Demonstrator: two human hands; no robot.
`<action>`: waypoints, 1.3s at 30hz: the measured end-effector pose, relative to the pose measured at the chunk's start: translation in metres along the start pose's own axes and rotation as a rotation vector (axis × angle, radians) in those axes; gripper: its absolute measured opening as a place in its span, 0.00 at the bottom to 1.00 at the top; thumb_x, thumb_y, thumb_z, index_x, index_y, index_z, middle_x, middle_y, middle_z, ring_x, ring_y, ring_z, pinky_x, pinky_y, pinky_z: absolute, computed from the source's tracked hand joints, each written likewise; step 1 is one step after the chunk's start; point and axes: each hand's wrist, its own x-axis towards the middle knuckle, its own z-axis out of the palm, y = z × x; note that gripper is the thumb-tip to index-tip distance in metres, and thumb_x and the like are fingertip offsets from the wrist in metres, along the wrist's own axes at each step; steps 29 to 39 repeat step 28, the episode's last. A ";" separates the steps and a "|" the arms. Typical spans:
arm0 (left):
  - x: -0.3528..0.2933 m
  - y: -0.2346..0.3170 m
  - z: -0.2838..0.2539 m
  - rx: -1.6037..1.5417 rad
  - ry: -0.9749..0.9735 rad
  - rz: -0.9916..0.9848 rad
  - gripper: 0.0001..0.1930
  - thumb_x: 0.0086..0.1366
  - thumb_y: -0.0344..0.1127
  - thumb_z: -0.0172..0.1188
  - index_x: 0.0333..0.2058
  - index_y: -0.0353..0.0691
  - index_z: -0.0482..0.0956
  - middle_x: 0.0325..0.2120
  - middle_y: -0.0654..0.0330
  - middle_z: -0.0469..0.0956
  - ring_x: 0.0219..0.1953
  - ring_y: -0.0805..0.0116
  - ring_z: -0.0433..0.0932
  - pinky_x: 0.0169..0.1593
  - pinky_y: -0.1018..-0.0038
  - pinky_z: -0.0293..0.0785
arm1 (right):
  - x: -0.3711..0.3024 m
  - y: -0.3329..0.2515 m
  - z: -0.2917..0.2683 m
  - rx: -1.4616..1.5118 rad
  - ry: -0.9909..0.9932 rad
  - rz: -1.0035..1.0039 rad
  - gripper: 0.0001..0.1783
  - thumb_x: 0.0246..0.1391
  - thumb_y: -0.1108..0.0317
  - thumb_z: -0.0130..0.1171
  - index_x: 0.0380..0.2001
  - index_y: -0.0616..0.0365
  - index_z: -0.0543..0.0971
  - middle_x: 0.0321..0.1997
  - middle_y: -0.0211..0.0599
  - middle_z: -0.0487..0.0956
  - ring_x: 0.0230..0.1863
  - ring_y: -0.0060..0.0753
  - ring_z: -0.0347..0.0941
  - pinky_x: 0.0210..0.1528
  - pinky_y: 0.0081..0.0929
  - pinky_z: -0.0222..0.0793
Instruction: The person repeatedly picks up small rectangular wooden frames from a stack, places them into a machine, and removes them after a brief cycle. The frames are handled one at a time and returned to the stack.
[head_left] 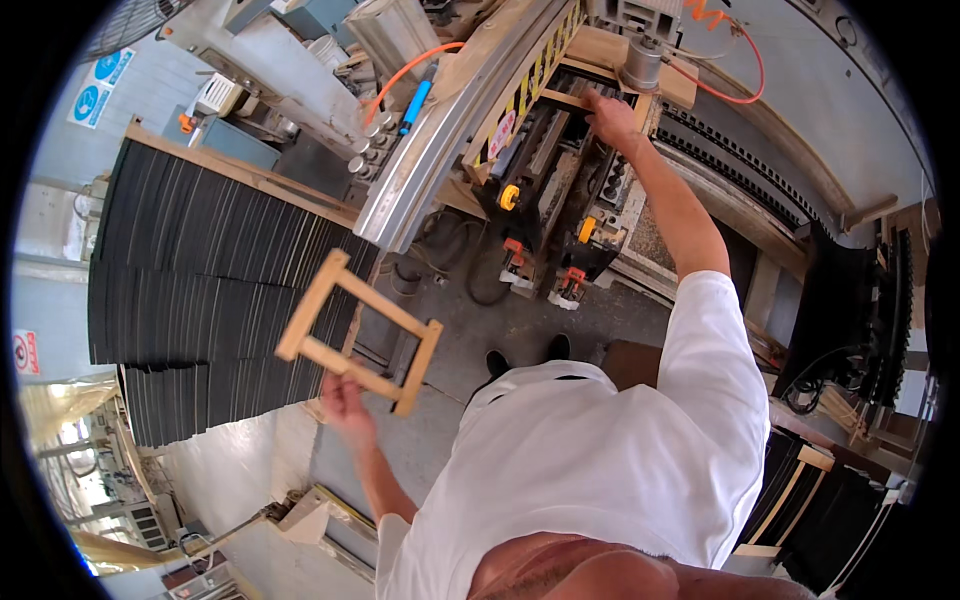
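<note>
My left hand (348,402) grips a small rectangular frame (385,303) of light wood by its lower rail, with fingers closed around that rail. The frame hangs tilted in the air, its middle open and its corner ends jutting out. Farther off to the right, my right hand (611,118) reaches into a machine, its fingers curled down on the end of a light wooden strip (563,98). That strip lies across the machine's dark rails (548,150); the fingertips are partly hidden.
Stacked dark strips (220,280) fill a rack to the left. A metal beam (415,185) runs above the machine's left side, near yellow knobs (510,196) and red clamps (570,280). A metal cylinder (642,65) with an orange hose stands behind my right hand. More frames (780,500) lie lower right.
</note>
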 end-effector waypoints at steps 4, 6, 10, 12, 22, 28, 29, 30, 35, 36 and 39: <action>0.007 0.048 -0.094 -0.053 0.173 0.175 0.17 0.69 0.37 0.49 0.51 0.31 0.72 0.41 0.55 0.78 0.42 0.69 0.74 0.49 0.72 0.71 | -0.006 -0.010 -0.011 -0.061 0.010 0.044 0.18 0.50 0.65 0.61 0.45 0.52 0.73 0.46 0.47 0.78 0.48 0.51 0.75 0.48 0.47 0.69; 0.002 0.083 -0.136 -0.102 0.306 0.259 0.19 0.69 0.39 0.50 0.52 0.32 0.71 0.40 0.57 0.77 0.40 0.69 0.74 0.46 0.73 0.71 | -0.008 -0.022 -0.007 -0.080 0.108 0.011 0.18 0.50 0.62 0.62 0.45 0.52 0.76 0.51 0.47 0.75 0.50 0.51 0.74 0.48 0.44 0.71; 0.002 0.134 -0.237 -0.158 0.614 0.339 0.21 0.69 0.43 0.49 0.54 0.35 0.70 0.40 0.62 0.76 0.37 0.73 0.73 0.41 0.79 0.70 | -0.029 -0.075 -0.012 0.221 0.419 0.038 0.14 0.55 0.63 0.60 0.43 0.54 0.79 0.45 0.46 0.80 0.48 0.49 0.76 0.50 0.40 0.72; 0.020 0.152 -0.272 -0.207 0.823 0.337 0.21 0.69 0.45 0.49 0.54 0.37 0.72 0.39 0.64 0.77 0.37 0.77 0.73 0.40 0.81 0.69 | -0.052 -0.112 -0.021 0.221 0.509 0.026 0.15 0.58 0.62 0.59 0.46 0.58 0.79 0.43 0.42 0.82 0.45 0.40 0.79 0.48 0.33 0.73; 0.155 0.134 -0.595 -0.520 0.538 0.328 0.18 0.71 0.28 0.39 0.51 0.15 0.62 0.43 0.40 0.74 0.40 0.56 0.78 0.46 0.71 0.80 | -0.169 -0.340 -0.003 0.918 0.322 -0.154 0.07 0.61 0.73 0.56 0.40 0.64 0.77 0.36 0.29 0.77 0.37 0.18 0.72 0.41 0.17 0.69; 0.263 0.109 -0.601 -0.313 0.331 -0.022 0.16 0.69 0.34 0.46 0.43 0.23 0.74 0.34 0.49 0.80 0.34 0.61 0.81 0.41 0.73 0.80 | -0.215 -0.387 0.002 0.912 0.237 -0.003 0.08 0.62 0.72 0.54 0.44 0.59 0.76 0.34 0.30 0.78 0.36 0.18 0.73 0.43 0.17 0.69; 0.263 0.109 -0.601 -0.313 0.331 -0.022 0.16 0.69 0.34 0.46 0.43 0.23 0.74 0.34 0.49 0.80 0.34 0.61 0.81 0.41 0.73 0.80 | -0.215 -0.387 0.002 0.912 0.237 -0.003 0.08 0.62 0.72 0.54 0.44 0.59 0.76 0.34 0.30 0.78 0.36 0.18 0.73 0.43 0.17 0.69; 0.263 0.109 -0.601 -0.313 0.331 -0.022 0.16 0.69 0.34 0.46 0.43 0.23 0.74 0.34 0.49 0.80 0.34 0.61 0.81 0.41 0.73 0.80 | -0.215 -0.387 0.002 0.912 0.237 -0.003 0.08 0.62 0.72 0.54 0.44 0.59 0.76 0.34 0.30 0.78 0.36 0.18 0.73 0.43 0.17 0.69; 0.263 0.109 -0.601 -0.313 0.331 -0.022 0.16 0.69 0.34 0.46 0.43 0.23 0.74 0.34 0.49 0.80 0.34 0.61 0.81 0.41 0.73 0.80 | -0.215 -0.387 0.002 0.912 0.237 -0.003 0.08 0.62 0.72 0.54 0.44 0.59 0.76 0.34 0.30 0.78 0.36 0.18 0.73 0.43 0.17 0.69; 0.263 0.109 -0.601 -0.313 0.331 -0.022 0.16 0.69 0.34 0.46 0.43 0.23 0.74 0.34 0.49 0.80 0.34 0.61 0.81 0.41 0.73 0.80 | -0.215 -0.387 0.002 0.912 0.237 -0.003 0.08 0.62 0.72 0.54 0.44 0.59 0.76 0.34 0.30 0.78 0.36 0.18 0.73 0.43 0.17 0.69; 0.263 0.109 -0.601 -0.313 0.331 -0.022 0.16 0.69 0.34 0.46 0.43 0.23 0.74 0.34 0.49 0.80 0.34 0.61 0.81 0.41 0.73 0.80 | -0.215 -0.387 0.002 0.912 0.237 -0.003 0.08 0.62 0.72 0.54 0.44 0.59 0.76 0.34 0.30 0.78 0.36 0.18 0.73 0.43 0.17 0.69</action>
